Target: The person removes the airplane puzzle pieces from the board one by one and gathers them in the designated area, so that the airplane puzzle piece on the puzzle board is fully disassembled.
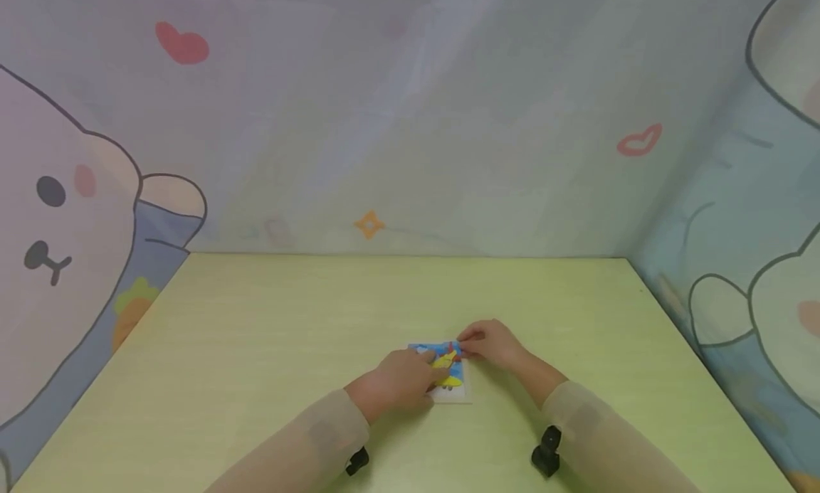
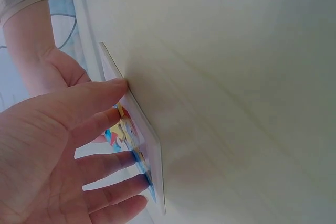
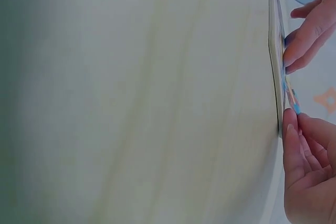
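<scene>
A small flat puzzle board (image 1: 456, 397) with a pale border lies on the table, its picture showing blue with a yellow vehicle-like shape (image 1: 450, 381). My left hand (image 1: 400, 379) rests over the board's left side. In the left wrist view its fingers (image 2: 107, 164) are spread and fairly straight on the picture, and the thumb touches the board's near edge. At the far right corner my right hand (image 1: 493, 342) pinches a thin blue puzzle piece (image 3: 295, 103) between thumb and forefinger. That piece tilts up from the board in the right wrist view, and the fingertips hide part of it.
The light wooden table (image 1: 288, 308) extends around the board. Behind it hangs a pale curtain (image 1: 410, 123) printed with hearts and cartoon animals, which also lines both sides. Each sleeve has a small black device (image 1: 547, 452) at the wrist.
</scene>
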The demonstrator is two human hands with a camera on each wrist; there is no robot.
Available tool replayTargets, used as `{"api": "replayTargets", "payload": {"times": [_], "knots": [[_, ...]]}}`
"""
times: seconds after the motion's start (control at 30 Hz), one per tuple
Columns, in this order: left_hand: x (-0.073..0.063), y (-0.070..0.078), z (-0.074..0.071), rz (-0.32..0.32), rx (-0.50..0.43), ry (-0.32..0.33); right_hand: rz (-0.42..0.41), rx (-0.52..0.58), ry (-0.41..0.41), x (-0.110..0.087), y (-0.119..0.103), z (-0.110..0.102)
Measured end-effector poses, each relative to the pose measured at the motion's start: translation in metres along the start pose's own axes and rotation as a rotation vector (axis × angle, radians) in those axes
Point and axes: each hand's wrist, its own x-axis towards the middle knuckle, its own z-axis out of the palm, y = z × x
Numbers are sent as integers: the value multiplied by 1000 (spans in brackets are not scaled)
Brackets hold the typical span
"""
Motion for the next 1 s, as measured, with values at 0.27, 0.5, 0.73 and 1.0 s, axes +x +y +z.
{"api": "replayTargets", "payload": {"times": [0.27,0.5,0.73,1.0], "knots": [[-5,2,-2,4,4,4,3,-25,26,-4,2,-6],[-7,2,-2,15,12,28,53,-9,49,-7,10,-13],[-7,1,-2,19,3,33,90,-18,36,-11,13,-21],[-5,0,-2,15,10,30,90,33,17,-18,11,-32]]}}
